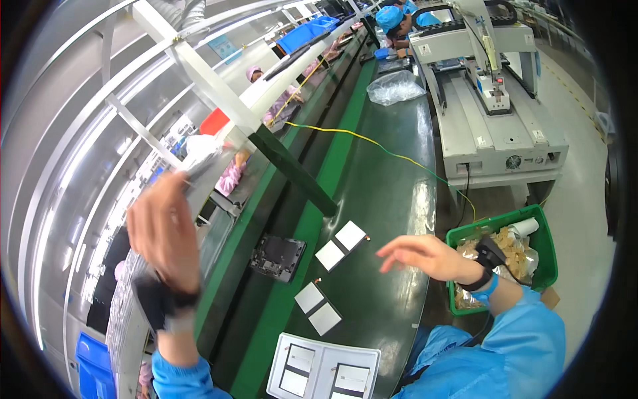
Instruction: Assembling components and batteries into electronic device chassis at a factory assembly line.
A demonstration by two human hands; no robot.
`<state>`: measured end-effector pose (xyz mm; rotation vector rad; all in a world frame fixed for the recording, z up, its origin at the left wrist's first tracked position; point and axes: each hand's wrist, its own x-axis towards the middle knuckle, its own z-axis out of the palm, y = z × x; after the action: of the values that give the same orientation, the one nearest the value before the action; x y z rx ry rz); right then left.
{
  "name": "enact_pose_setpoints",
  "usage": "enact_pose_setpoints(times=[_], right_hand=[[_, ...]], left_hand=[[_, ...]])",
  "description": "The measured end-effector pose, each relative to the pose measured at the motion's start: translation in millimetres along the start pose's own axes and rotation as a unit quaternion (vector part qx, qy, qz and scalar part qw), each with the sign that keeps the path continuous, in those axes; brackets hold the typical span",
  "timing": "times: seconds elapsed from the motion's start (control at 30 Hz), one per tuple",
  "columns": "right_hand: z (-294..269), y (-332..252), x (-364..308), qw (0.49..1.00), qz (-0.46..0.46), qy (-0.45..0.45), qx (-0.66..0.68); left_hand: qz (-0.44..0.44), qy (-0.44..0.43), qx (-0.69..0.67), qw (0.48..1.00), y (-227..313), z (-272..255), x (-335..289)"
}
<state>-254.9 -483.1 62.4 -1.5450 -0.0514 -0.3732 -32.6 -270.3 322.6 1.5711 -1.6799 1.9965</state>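
My left hand (164, 229) is raised at the left, over the far side of the line. It is smeared by motion, so its fingers and anything in them cannot be made out. Above the dark green bench, my right hand (425, 257) hovers with fingers stretched out and nothing in them. Nearest to it lies a flat battery-like pack (331, 255) with two white panels. A second such pack (323, 318) lies closer to me. Two more sit in a white plastic tray (323, 367) at the bench's near end. An opened dark electronic device (278, 257) rests on the green belt.
A green bin (550, 256) of crumpled wrapping stands right of my right forearm. Beyond it is a grey bench machine (492, 136). A green post (292, 169) rises beside the belt. A yellow-green cable (372, 141) crosses the bench; a clear plastic bag (395, 88) lies farther off. Other people work beyond.
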Motion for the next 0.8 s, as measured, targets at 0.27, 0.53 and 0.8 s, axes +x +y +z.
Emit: enact_pose_setpoints(times=[0.27, 0.53, 0.8], right_hand=[[101.4, 43.0, 2.8, 0.946, 0.058, -0.013, 0.317], [136.2, 118.4, -36.2, 0.947, 0.181, 0.092, 0.25], [151.8, 113.4, -45.3, 0.934, 0.187, 0.066, 0.298]], left_hand=[[0.001, -0.256, -0.281, 0.925, 146.2, -85.1, -137.9], [-0.205, -0.376, -0.356, 0.831, 215.9, -100.8, -231.6], [-0.448, -0.354, -0.419, 0.706, 236.6, -116.6, -241.7]])
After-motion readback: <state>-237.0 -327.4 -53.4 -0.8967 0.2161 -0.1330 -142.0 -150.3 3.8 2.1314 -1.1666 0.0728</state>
